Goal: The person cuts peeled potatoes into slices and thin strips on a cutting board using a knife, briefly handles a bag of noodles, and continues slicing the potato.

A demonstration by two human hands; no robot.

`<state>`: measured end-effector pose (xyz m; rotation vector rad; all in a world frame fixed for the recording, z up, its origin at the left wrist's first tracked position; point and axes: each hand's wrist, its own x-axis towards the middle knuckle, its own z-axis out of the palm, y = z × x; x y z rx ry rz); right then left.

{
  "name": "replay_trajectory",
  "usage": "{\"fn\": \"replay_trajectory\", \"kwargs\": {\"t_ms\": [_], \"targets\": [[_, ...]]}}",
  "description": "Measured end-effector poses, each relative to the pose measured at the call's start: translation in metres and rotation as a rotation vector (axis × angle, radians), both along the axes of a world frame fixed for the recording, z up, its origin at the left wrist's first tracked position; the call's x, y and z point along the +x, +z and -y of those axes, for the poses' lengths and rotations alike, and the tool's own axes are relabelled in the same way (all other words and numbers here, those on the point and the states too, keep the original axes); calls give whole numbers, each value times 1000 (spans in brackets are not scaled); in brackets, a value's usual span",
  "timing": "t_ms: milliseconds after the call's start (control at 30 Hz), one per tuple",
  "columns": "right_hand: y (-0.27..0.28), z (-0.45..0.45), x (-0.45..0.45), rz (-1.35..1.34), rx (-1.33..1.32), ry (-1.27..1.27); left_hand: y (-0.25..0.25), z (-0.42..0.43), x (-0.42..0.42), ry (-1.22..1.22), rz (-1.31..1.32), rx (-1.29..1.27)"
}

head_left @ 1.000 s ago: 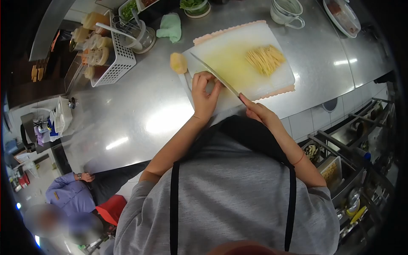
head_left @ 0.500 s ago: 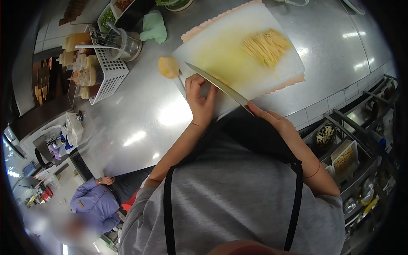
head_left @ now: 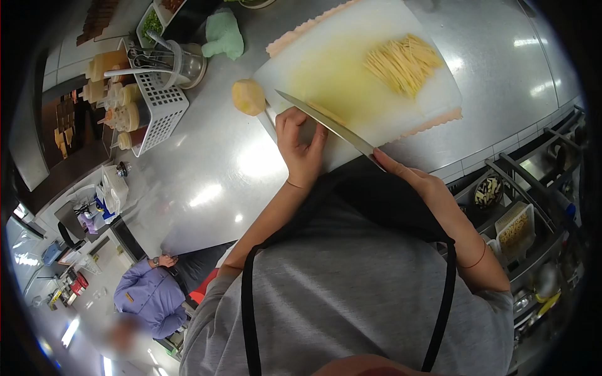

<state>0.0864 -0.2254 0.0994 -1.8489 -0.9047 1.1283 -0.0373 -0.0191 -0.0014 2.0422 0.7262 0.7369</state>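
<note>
My right hand (head_left: pixel 411 172) is closed round the handle of a kitchen knife (head_left: pixel 335 127), whose long blade points up and left over the near edge of the white cutting board (head_left: pixel 338 56). Against the near side of the blade, my left hand (head_left: pixel 302 147) has its fingers curled and thumb bent in; whatever lies under them is hidden. A few thin yellow strips (head_left: pixel 323 113) lie along the blade's far side. Farther right on the board is a pile of pale yellow strips (head_left: pixel 404 64), which look like cut potato. A peeled potato (head_left: pixel 249 97) sits at the board's left corner.
A white basket (head_left: pixel 164 109) with sauce bottles stands at the left, beside a jar of utensils (head_left: pixel 187 66) and a green cloth (head_left: pixel 223 34). Food containers (head_left: pixel 514 232) sit on the right. A person in a purple shirt (head_left: pixel 150 291) is at lower left.
The view has shifted slightly, so the board and pile appear farther up and right. Both hands and the knife keep nearly the same positions relative to each other.
</note>
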Motion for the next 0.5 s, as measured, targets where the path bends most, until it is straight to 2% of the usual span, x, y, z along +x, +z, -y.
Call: {"fn": "replay_trajectory", "kwargs": {"t_ms": [500], "targets": [[8,10,7,-80,-14,2,-1,1,0,27,10,-20]]}}
